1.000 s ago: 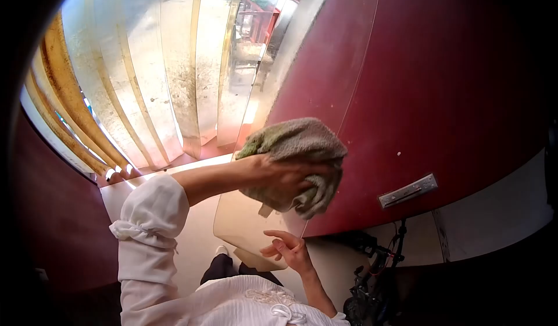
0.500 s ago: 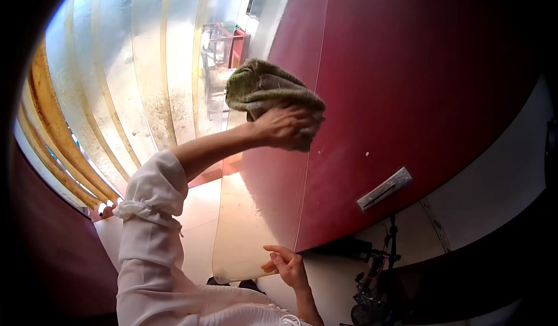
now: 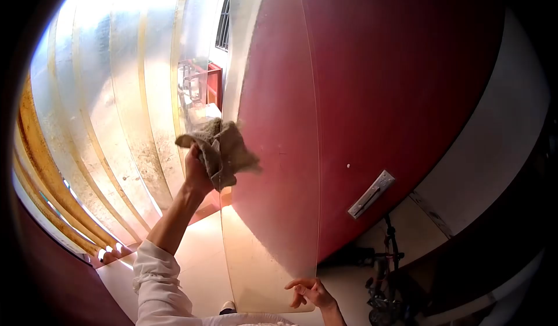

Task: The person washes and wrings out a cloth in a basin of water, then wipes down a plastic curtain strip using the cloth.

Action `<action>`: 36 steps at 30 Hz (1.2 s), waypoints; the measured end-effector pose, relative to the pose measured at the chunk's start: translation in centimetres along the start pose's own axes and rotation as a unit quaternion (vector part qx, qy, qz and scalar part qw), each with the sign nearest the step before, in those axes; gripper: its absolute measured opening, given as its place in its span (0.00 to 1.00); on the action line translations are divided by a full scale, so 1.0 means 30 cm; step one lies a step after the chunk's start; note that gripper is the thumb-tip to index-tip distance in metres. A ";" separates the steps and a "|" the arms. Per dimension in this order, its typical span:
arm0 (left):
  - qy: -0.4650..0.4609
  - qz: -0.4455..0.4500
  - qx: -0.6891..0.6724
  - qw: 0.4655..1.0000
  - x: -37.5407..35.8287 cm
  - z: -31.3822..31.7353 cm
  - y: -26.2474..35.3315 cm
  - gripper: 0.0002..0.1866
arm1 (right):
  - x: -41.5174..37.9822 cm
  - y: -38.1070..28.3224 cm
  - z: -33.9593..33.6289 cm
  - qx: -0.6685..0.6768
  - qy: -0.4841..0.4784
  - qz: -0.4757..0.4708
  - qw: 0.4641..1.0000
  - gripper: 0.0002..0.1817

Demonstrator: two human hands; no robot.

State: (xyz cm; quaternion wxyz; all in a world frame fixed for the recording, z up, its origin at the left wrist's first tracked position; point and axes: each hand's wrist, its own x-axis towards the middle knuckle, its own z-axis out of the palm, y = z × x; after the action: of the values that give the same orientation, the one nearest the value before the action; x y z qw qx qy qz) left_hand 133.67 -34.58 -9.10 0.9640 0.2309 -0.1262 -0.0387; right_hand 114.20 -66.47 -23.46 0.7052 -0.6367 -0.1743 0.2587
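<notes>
My left hand (image 3: 197, 172) is closed around a crumpled grey-green cloth (image 3: 224, 151). The cloth lies against the left edge of a long clear plastic strip (image 3: 279, 209), which hangs in front of me, and its loose corners fan out to the right. Low down, my right hand (image 3: 311, 294) has its bent fingers and thumb around the right edge of that strip, near its bottom end. How firmly it grips is hard to make out.
More plastic curtain strips (image 3: 128, 128) with yellowed edges hang at the left. Behind the clear strip is a dark red panel (image 3: 401, 82) with a metal handle plate (image 3: 372, 194). A bicycle (image 3: 383, 273) stands at the lower right. My shoe (image 3: 228, 308) shows on the floor.
My left hand has moved down and left with the cloth, which now fans out differently. My right hand appears slightly lower and further right. The view has shifted.
</notes>
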 end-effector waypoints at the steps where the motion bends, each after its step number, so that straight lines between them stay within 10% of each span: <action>1: 0.006 -0.006 0.003 1.000 -0.048 0.036 -0.058 0.24 | 0.005 0.000 -0.013 0.010 -0.011 0.006 1.000 0.15; 6: -0.081 0.032 0.239 0.967 0.015 0.131 -0.191 0.22 | 0.032 0.033 -0.019 -0.007 -0.013 0.006 1.000 0.14; 14: -0.100 0.253 0.649 0.710 0.641 0.318 -0.026 0.20 | -0.028 0.025 -0.024 -0.015 -0.007 0.004 1.000 0.15; 19: -0.173 0.280 0.707 0.626 0.473 0.236 -0.157 0.19 | 0.016 0.076 -0.068 -0.032 0.085 -0.022 0.996 0.17; 26: -0.489 -0.100 0.537 0.679 -0.275 0.061 -0.398 0.19 | 0.158 0.183 -0.185 -0.065 0.164 -0.012 0.984 0.15; 30: -0.351 -0.248 0.757 0.493 -0.342 -0.129 -0.409 0.18 | 0.194 0.192 -0.143 -0.036 0.192 -0.006 0.981 0.17; 36: -0.169 0.054 0.696 0.696 -0.020 -0.146 -0.199 0.18 | 0.215 0.182 -0.043 -0.016 0.177 0.017 0.984 0.19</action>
State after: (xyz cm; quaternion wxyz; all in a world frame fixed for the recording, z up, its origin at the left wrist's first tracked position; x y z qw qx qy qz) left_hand 134.15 -37.91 -15.74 0.4906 0.8182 -0.2904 0.0742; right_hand 119.37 -63.42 -29.56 0.7100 -0.6865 -0.0401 0.1515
